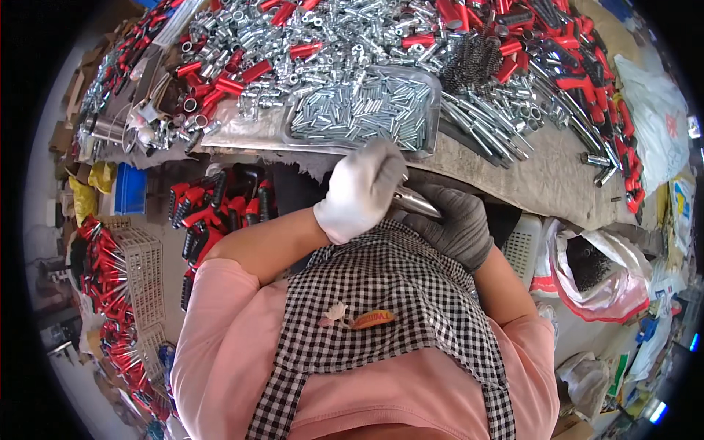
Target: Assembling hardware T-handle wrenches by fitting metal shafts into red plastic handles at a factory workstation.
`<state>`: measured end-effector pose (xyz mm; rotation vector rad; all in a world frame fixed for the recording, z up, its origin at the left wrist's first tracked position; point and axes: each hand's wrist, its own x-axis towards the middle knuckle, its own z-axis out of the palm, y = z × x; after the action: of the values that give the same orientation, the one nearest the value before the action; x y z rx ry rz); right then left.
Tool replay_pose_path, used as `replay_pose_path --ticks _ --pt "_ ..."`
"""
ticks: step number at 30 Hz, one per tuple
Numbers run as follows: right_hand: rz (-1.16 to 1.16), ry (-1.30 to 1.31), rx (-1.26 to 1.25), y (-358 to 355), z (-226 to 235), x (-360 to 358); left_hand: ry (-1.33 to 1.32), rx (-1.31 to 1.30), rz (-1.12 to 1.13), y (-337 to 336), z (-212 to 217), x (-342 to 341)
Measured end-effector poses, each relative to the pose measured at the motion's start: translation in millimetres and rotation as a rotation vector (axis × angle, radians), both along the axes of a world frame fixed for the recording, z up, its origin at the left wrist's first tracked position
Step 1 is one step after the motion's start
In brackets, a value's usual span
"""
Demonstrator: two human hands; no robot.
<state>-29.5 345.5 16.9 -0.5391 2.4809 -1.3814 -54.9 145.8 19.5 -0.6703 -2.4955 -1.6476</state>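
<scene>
Polished steel showed between the two gloves: a short metal tube was held just below the near edge of the workbench, close against the checked apron. The left hand, in a white glove, was curled shut over the tube's upper end, so that this end was hidden. The right hand, in a grey glove, was wrapped beneath and around the tube's lower part, its fingers closed on it. The two hands were touching one another.

Just beyond the hands, on the workbench, a shallow clear tray had been filled with small silvery pins. Behind the tray a broad heap of loose silvery fittings was spread, mixed with red sleeves. To the right of the tray long metal rods were laid in a bundle, and red-handled parts were piled at the far right of the workbench, with a dark coil of springs between them and the tray.

Below the workbench to the left, red and black handles were stacked, and pale plastic crates with more red-tipped rods were placed further left. To the right, plastic bags were seen.
</scene>
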Motion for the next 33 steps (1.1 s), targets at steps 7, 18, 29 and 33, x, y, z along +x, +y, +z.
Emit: replay_pose_path --ticks 7,18,29,33 --pt "0.013 0.391 0.225 2.2 -3.6 7.1 -0.132 0.081 -0.004 -14.0 9.5 8.8" --pt "-0.026 0.555 0.259 -7.0 -23.5 10.7 0.333 -0.593 -0.43 -32.1 20.5 4.9" --pt "0.018 0.758 0.144 -5.3 -27.9 11.3 -0.582 -0.317 -0.434 -38.7 35.7 -17.7" --pt "0.049 0.836 0.199 -7.8 -21.7 7.9 -0.481 -0.432 -0.473 -38.7 32.5 -19.1"
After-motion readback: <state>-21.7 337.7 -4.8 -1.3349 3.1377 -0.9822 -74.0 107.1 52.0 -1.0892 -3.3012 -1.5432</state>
